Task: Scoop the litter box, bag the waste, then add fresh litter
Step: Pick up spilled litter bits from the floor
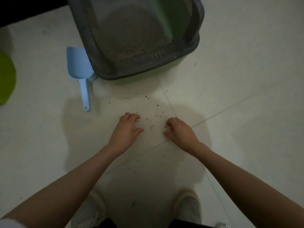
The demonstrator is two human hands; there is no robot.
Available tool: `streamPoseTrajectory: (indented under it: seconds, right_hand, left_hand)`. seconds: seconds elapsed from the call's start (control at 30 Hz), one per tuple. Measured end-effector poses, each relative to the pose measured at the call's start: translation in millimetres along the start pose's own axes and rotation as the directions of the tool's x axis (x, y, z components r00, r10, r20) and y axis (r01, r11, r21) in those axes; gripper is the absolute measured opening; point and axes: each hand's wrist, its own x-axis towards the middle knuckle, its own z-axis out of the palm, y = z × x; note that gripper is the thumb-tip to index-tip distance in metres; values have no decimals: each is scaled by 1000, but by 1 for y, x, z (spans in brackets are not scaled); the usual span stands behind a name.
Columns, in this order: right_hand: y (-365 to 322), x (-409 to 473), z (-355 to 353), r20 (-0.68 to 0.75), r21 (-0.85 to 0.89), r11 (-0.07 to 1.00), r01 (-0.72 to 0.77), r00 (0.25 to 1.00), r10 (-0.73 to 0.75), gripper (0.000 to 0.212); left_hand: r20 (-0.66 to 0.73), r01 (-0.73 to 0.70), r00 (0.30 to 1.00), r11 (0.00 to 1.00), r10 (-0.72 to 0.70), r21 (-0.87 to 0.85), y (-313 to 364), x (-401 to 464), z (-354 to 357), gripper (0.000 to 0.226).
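Head view: both hands, left [127, 129] and right [178, 131], loosely curled, holding nothing, flank scattered dark litter grains [152, 117] mid-frame. Best sweep inward gently.

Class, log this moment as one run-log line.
left hand: open, over floor | right hand: open | spilled litter: between hands | scoop: untouched

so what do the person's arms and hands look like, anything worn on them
Both forearms are bare up to the frame edge, with no watch, bracelet or glove in view. The left hand and right hand show no rings on the fingers, as far as the dim picture lets me tell. A bit of pale fabric, perhaps a sleeve, shows at the lower left corner.
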Motion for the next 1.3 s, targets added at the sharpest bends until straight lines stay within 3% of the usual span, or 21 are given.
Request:
streamPoseTrajectory:
  seconds: [0.23,0.5,0.57,0.63,0.7,0.77,0.83,0.97,1.13,1.2,1.3]
  right_hand:
    - [-3,8,1,-57,-42,999,8,998,-11,20]
    - [-3,14,5,-119,-39,999,11,993,-15,19]
    - [-3,15,6,-105,36,999,16,994,-12,15]
    - [-3,14,6,-122,245,969,-37,990,68,6]
    - [-5,12,2,-102,519,843,-137,970,220,13]
    - [-7,9,-1,-10,776,599,-197,946,325,21]
    - [-8,7,-5,63,892,399,-210,934,352,23]
    - [-13,3,-9,152,958,179,-222,929,339,24]
    - [-24,5,-6,352,924,-241,-298,908,229,27]
    - [-27,8,-4,395,869,-382,-315,906,152,35]
    - [-34,9,-6,397,814,-482,-324,916,55,44]
  left_hand:
    - [4,67,998,995,-68,71,9,12,7,57]
    - [-31,-65,997,992,68,107,23,15,28,39]
    - [-21,-70,997,993,72,90,25,16,29,32]
    - [-22,-71,997,994,73,83,26,19,29,22]
    - [-21,-68,997,993,70,93,26,23,29,14]
    - [1,-78,997,989,78,126,26,25,28,12]
    - [22,-109,994,977,107,182,27,25,28,13]
    - [68,-211,977,937,200,277,20,25,22,13]
    - [-165,-227,961,974,220,-24,31,21,-5,10]
    - [-199,-332,927,943,319,-35,44,16,-13,11]
    - [-189,-443,880,897,436,5,53,10,-19,19]
